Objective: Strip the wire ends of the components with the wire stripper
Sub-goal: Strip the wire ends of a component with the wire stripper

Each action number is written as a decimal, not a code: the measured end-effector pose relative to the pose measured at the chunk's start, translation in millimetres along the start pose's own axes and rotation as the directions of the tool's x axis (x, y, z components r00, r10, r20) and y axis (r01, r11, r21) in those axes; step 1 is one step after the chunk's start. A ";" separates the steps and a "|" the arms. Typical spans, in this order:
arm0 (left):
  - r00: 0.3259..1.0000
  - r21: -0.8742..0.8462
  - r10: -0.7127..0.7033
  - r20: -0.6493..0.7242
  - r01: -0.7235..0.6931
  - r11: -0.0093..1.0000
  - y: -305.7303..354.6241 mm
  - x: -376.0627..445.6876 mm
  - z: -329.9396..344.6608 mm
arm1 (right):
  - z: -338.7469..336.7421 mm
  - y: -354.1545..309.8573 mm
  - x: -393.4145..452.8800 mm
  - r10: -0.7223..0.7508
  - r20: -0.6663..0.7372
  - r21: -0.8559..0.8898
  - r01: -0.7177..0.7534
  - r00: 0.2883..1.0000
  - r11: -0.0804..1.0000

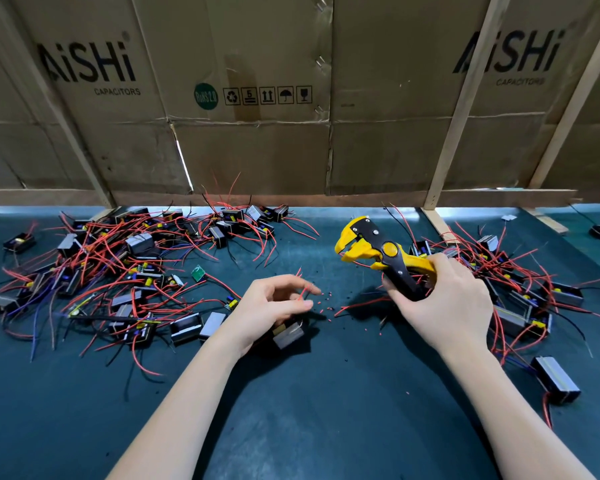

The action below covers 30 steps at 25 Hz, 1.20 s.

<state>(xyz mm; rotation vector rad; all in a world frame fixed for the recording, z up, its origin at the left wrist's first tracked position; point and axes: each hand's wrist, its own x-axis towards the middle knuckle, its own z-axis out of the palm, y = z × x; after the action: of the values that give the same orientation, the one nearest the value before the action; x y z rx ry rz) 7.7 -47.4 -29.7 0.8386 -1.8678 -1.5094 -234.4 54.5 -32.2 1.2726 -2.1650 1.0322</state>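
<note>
My right hand grips the handles of a yellow and black wire stripper, whose jaws point left and gape, with no wire between them. My left hand holds a small black and grey component under its palm and pinches that part's thin red wire between thumb and fingers. The wire tip points up toward the stripper, a hand's width away from the jaws. Tiny red and black insulation bits lie on the dark green mat between my hands.
A big tangle of components with red, black and blue wires covers the mat at left. A second pile lies at right behind my right hand, with one component nearer me. Cardboard panels and wooden slats wall off the back.
</note>
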 end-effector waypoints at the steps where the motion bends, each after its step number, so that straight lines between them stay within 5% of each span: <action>1: 1.000 0.017 0.023 -0.019 -0.023 1.000 0.0 0.5 0.7 | 0.3 -0.3 0.4 -0.003 0.006 0.001 0.003 1.000 1.000; 15: 0.990 0.465 0.013 -0.141 0.055 0.884 1.2 7.0 35.1 | -17.9 5.9 1.4 0.129 0.043 0.131 -0.133 0.991 0.982; 22: 0.981 0.190 -0.185 -0.059 0.193 0.963 10.8 14.8 41.5 | -21.8 1.6 -2.7 0.143 0.088 0.122 -0.153 0.986 0.981; 27: 0.980 0.480 -0.190 -0.051 0.191 0.856 26.4 27.1 35.9 | -20.4 -1.4 5.2 0.139 0.055 0.129 -0.146 0.989 0.981; 30: 0.977 0.400 -0.115 -0.179 0.179 0.899 42.6 40.7 38.1 | -19.2 -5.6 9.1 0.160 0.032 0.174 -0.163 0.987 0.971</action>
<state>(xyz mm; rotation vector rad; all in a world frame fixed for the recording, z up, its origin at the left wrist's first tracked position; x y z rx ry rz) -51.9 -48.9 7.3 1.2774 -2.0791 -1.1031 -234.2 62.6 -11.8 1.1996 -2.2626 1.3078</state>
